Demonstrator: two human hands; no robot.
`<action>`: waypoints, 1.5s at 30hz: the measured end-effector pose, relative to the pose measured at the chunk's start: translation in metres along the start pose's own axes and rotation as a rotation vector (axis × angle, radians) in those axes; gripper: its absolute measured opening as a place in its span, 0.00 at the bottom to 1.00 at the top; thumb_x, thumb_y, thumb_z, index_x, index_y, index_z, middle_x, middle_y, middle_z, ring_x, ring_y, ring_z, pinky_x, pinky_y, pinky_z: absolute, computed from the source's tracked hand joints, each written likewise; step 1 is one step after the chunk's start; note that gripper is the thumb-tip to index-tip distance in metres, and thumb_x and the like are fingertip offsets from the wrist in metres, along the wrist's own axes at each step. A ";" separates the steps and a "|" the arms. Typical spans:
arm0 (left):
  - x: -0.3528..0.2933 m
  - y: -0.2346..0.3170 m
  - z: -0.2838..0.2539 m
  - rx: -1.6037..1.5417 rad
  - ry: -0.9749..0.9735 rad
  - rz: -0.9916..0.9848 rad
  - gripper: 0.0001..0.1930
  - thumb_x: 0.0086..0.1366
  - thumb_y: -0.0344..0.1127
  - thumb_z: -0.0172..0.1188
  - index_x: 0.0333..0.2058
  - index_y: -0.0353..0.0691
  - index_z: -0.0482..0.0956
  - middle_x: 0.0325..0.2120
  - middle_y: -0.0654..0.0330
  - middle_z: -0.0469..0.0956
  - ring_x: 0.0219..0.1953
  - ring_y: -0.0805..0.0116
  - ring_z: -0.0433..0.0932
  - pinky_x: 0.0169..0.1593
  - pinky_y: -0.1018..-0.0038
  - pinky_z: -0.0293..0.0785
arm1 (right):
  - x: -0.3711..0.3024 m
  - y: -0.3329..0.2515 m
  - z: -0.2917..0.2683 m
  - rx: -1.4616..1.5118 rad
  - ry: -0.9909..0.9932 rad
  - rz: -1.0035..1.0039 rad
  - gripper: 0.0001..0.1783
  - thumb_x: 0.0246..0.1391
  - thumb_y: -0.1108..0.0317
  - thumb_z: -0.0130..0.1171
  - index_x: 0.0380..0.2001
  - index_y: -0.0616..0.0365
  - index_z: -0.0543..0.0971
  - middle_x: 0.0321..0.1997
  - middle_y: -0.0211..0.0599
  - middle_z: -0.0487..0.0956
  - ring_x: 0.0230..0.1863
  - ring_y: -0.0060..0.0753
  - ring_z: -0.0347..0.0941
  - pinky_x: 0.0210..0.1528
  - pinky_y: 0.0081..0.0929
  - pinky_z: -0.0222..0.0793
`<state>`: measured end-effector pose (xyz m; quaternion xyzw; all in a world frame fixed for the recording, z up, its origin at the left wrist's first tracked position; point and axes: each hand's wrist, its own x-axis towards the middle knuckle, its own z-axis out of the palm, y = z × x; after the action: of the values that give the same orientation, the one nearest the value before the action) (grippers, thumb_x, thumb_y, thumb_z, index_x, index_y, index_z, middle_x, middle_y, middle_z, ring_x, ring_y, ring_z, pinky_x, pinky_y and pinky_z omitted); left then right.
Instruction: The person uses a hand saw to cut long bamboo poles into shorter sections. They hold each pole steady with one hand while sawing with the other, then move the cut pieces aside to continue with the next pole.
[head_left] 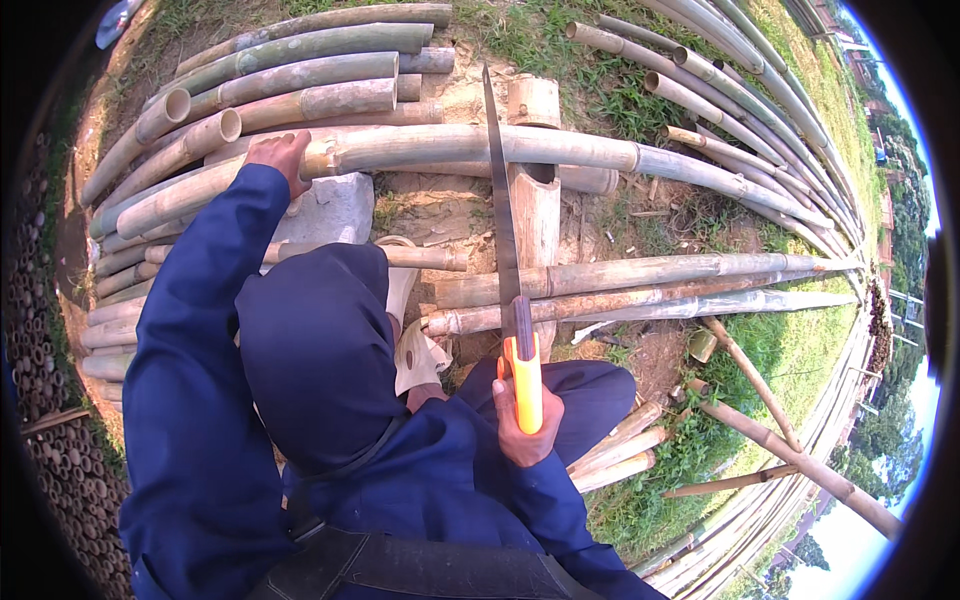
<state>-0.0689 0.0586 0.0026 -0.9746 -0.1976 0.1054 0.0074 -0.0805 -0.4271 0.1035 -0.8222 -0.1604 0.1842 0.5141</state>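
Note:
A long bamboo pole (420, 148) lies crosswise in front of me. My left hand (281, 160) rests over it near a node, fingers curled down round the pole. Low in the middle, my right hand (530, 425) grips the orange handle of a handsaw (507, 240). The saw's long, dark blade points away from me and crosses the pole right of my left hand; I cannot tell how deep it sits in the bamboo. Close by the blade, an upright bamboo post (535, 215) stands under the pole. A grey stone block (330, 210) lies beside my left hand.
Cut bamboo lengths (320, 75) are piled at the far left. Longer poles (740, 85) fan out at the far right. Nearer poles (640, 275) lie across the saw's right side. Slanting bamboo props (800, 465) stand at the right, over grass. Stacked bamboo ends (65, 460) fill the left edge.

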 end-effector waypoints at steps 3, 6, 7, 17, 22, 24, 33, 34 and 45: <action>0.007 0.004 0.000 -0.017 -0.011 0.006 0.35 0.46 0.43 0.77 0.51 0.44 0.70 0.45 0.52 0.81 0.49 0.49 0.81 0.52 0.56 0.76 | 0.099 0.005 0.017 0.106 0.047 0.043 0.07 0.60 0.71 0.66 0.32 0.66 0.81 0.21 0.29 0.77 0.24 0.18 0.69 0.29 0.23 0.67; 0.011 0.003 -0.008 -0.023 -0.029 0.001 0.35 0.46 0.44 0.76 0.52 0.44 0.71 0.46 0.52 0.81 0.50 0.49 0.81 0.53 0.56 0.76 | 0.164 -0.006 0.032 0.243 0.032 -0.004 0.11 0.61 0.70 0.65 0.26 0.64 0.78 0.18 0.22 0.71 0.21 0.14 0.61 0.24 0.24 0.60; 0.011 0.000 -0.012 -0.009 -0.058 -0.022 0.35 0.47 0.44 0.76 0.52 0.44 0.71 0.47 0.52 0.81 0.50 0.49 0.81 0.53 0.56 0.76 | 0.155 -0.005 0.034 0.214 0.014 0.016 0.09 0.61 0.71 0.65 0.28 0.65 0.79 0.19 0.24 0.73 0.22 0.15 0.64 0.25 0.24 0.62; 0.005 0.001 -0.004 -0.021 -0.040 -0.006 0.35 0.48 0.46 0.76 0.52 0.44 0.70 0.44 0.50 0.82 0.48 0.49 0.82 0.52 0.56 0.76 | 0.051 0.002 0.010 0.137 0.027 0.081 0.09 0.58 0.77 0.65 0.41 0.69 0.82 0.29 0.35 0.83 0.29 0.20 0.75 0.34 0.24 0.73; 0.015 0.004 -0.012 -0.004 -0.065 -0.019 0.35 0.46 0.43 0.76 0.53 0.44 0.71 0.47 0.51 0.81 0.50 0.48 0.81 0.54 0.56 0.75 | 0.168 -0.005 0.034 0.182 0.019 -0.030 0.09 0.59 0.72 0.66 0.29 0.66 0.80 0.19 0.28 0.74 0.22 0.17 0.66 0.26 0.25 0.64; 0.008 0.001 -0.009 -0.029 -0.063 -0.010 0.35 0.46 0.43 0.75 0.53 0.44 0.71 0.47 0.51 0.82 0.50 0.49 0.81 0.54 0.55 0.75 | 0.122 0.001 0.033 0.173 -0.006 0.044 0.07 0.60 0.73 0.66 0.31 0.67 0.80 0.20 0.27 0.74 0.23 0.16 0.66 0.26 0.25 0.65; 0.007 0.006 -0.012 -0.026 -0.058 -0.009 0.35 0.46 0.45 0.75 0.52 0.45 0.70 0.46 0.52 0.82 0.50 0.49 0.81 0.53 0.56 0.76 | 0.087 0.015 0.021 -0.015 0.050 -0.046 0.09 0.58 0.73 0.66 0.27 0.65 0.78 0.17 0.32 0.74 0.19 0.21 0.65 0.23 0.29 0.63; 0.010 0.008 -0.011 -0.028 -0.027 0.012 0.35 0.46 0.44 0.75 0.52 0.45 0.70 0.46 0.52 0.82 0.50 0.49 0.81 0.53 0.56 0.75 | 0.127 0.006 0.032 0.053 0.044 -0.069 0.11 0.60 0.71 0.66 0.25 0.63 0.78 0.18 0.22 0.71 0.19 0.14 0.61 0.23 0.23 0.59; -0.001 0.005 -0.013 -0.012 -0.061 -0.042 0.34 0.47 0.46 0.76 0.52 0.44 0.71 0.46 0.49 0.82 0.50 0.49 0.81 0.53 0.55 0.76 | 0.000 -0.007 -0.005 0.103 0.036 0.104 0.09 0.57 0.76 0.66 0.41 0.68 0.82 0.27 0.34 0.82 0.29 0.22 0.76 0.35 0.26 0.73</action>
<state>-0.0651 0.0541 0.0152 -0.9666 -0.2188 0.1336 -0.0024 -0.0791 -0.4285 0.1116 -0.8052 -0.0983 0.2040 0.5480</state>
